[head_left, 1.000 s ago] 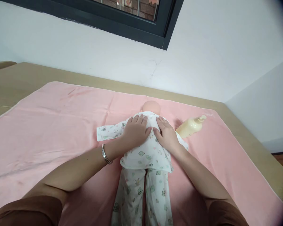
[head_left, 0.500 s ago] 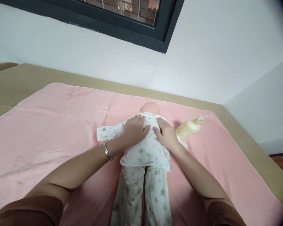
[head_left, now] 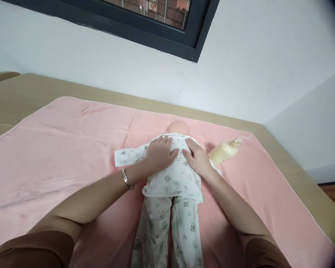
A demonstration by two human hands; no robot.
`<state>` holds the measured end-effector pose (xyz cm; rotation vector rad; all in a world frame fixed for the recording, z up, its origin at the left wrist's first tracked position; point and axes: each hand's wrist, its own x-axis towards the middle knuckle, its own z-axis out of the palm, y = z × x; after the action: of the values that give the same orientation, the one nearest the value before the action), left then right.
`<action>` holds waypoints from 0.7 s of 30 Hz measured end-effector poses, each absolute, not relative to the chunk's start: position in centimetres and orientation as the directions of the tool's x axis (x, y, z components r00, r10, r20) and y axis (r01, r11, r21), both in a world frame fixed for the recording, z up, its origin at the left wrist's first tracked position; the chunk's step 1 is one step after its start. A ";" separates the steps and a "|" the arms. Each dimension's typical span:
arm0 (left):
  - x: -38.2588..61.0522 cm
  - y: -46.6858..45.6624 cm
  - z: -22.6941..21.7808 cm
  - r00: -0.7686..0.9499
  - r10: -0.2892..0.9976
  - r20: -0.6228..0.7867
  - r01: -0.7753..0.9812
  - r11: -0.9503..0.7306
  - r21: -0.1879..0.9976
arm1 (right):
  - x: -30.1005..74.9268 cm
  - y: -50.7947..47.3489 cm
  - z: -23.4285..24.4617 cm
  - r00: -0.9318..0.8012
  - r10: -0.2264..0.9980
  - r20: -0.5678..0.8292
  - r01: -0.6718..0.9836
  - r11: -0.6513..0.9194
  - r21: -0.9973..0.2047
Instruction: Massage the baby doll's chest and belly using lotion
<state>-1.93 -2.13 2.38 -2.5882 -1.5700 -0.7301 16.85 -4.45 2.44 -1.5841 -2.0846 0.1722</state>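
Observation:
A baby doll lies stretched out on a pink blanket, its bald head away from me and no face showing. It wears a white printed top and matching trousers. My left hand rests flat on the left of the doll's upper body, thumb pointing inward. On the other side, my right hand lies flat with its fingers towards the shoulder. Both hands are open and touch the cloth. One sleeve sticks out to the left; the other is partly hidden behind my right hand and forearm.
A cream pump bottle lies tilted on the blanket, right of the doll. Beneath the blanket is a wooden tabletop. Behind it rises a white wall with a dark window frame.
Both hands stay on the doll's upper body with hardly any movement. The view has shifted very slightly; the doll and bottle lie as before.

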 end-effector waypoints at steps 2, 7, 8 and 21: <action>-1.8 -2.3 2.2 0.402 0.819 0.409 0.840 -0.507 0.192 | 16.5 -4.7 2.3 -0.200 0.920 0.338 0.882 0.319 -0.347; -1.2 -4.3 2.8 0.544 0.703 0.458 0.769 -0.636 0.065 | 14.9 -6.9 2.0 -0.342 0.835 0.431 0.850 0.471 -0.237; -1.3 -4.4 3.0 0.554 0.694 0.460 0.757 -0.650 0.068 | 14.9 -7.0 2.1 -0.348 0.828 0.439 0.841 0.483 -0.245; -1.1 -4.4 2.8 0.406 0.871 0.278 0.881 -0.454 0.136 | 15.3 -6.1 2.0 -0.211 0.929 0.305 0.930 0.287 -0.231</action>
<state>-1.14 -4.44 2.77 -2.6071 -1.6245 -0.4842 15.25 -6.12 1.99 -1.6738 -2.1810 -0.0033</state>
